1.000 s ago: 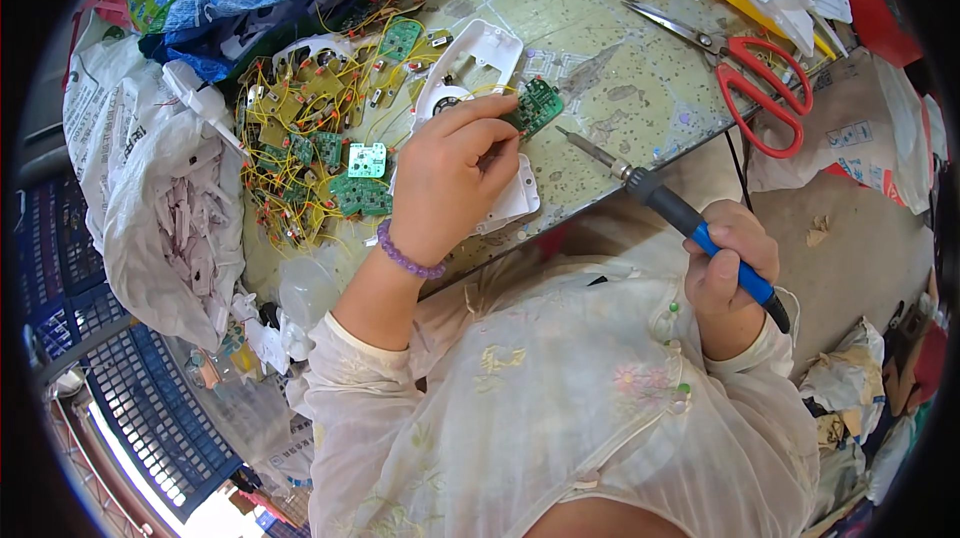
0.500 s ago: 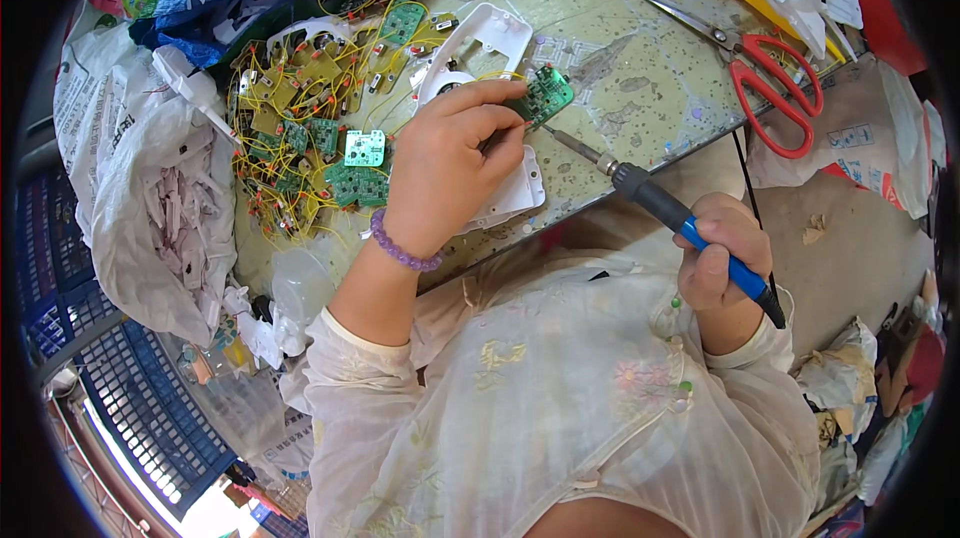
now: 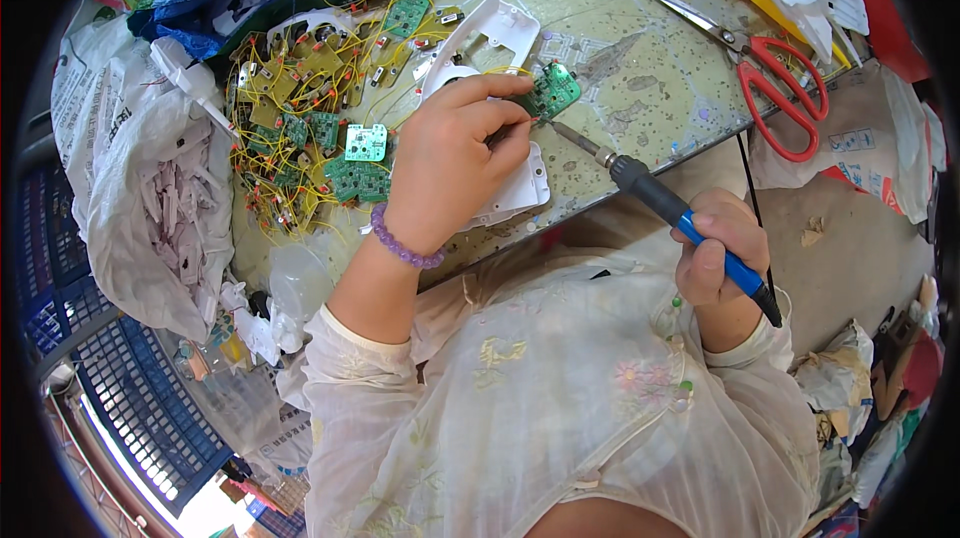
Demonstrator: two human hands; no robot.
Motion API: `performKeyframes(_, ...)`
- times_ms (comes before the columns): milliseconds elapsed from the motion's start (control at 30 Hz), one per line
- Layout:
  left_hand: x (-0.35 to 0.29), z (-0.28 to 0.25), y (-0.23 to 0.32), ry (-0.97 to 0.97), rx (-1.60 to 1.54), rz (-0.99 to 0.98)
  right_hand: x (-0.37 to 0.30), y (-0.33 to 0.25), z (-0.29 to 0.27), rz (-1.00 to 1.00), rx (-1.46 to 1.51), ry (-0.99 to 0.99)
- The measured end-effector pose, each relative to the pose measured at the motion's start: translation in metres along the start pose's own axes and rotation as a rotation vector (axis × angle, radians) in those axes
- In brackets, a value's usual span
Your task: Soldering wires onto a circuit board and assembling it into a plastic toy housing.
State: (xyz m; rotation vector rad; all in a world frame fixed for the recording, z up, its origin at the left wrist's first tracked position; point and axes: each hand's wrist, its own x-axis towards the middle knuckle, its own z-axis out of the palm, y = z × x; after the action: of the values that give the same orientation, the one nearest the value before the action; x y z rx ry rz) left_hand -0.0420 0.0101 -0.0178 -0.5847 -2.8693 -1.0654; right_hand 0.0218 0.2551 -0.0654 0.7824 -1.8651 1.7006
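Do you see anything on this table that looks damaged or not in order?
Yes. The tabletop looks worn and blotchy. Red-handled scissors stick out past its edge and might fall. Left of the left hand, the heap of wired circuit boards looks tangled.

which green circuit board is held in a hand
The green board pinched in the left hand, near the soldering iron tip; the other green boards lie unheld to that hand's left.

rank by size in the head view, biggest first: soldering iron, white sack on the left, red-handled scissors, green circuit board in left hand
1. White sack
2. Soldering iron and red-handled scissors: too close to rank; iron longer, scissors wider
3. Green circuit board in left hand
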Motion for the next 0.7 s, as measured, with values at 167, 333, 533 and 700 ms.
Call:
performKeyframes(167, 0.0004, 0.0016, -0.0004, 0.012, -0.008, 0.002, -0.0011, 0.0006, 0.0002, 0.003, -0.002, 0.001)
performKeyframes(333, 0.0005, 0.0012, 0.0011, 0.021, 0.014, 0.012, -0.0033, 0.0019, 0.0013, -0.018, -0.010, 0.010)
performKeyframes(533, 0.0003, 0.0014, 0.0004, 0.021, 0.015, 0.023, -0.0027, 0.0013, -0.0007, -0.077, -0.061, -0.057)
performKeyframes(700, 0.0008, 0.0008, 0.0000, 0.002, 0.011, 0.019, -0.0034, 0.0016, -0.0011, -0.096, -0.080, -0.070)
